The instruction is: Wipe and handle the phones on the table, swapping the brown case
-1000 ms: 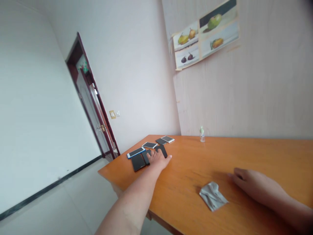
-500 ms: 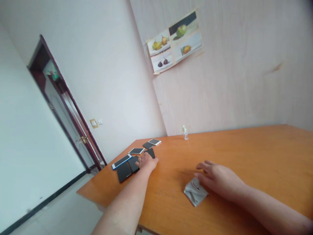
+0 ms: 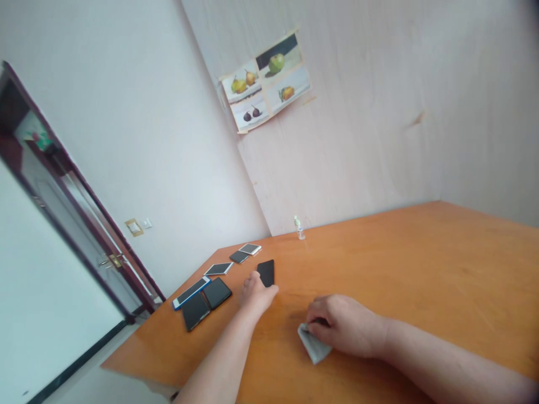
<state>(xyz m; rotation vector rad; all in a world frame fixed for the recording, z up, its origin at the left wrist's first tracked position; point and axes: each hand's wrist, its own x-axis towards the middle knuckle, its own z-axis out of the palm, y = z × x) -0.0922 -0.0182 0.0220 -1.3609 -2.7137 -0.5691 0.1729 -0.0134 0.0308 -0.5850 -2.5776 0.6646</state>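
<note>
My left hand is closed on the near end of a black phone, whose far part shows beyond the fingers over the table. Fingertips on its far side are partly hidden. To the right, my right hand pinches the top edge of a folded grey cloth that lies on the wood. Left of my left hand are two dark devices, a black one and a larger black one, beside a blue-edged white phone.
Farther back on the orange wooden table lie a white-edged device, a dark one and another pale one. A small pump bottle stands near the wall. The table's left edge slants toward a door.
My left hand has taken the black phone and drawn it right, away from the other devices. My right hand has come down and closed on the cloth. The view has turned right.
</note>
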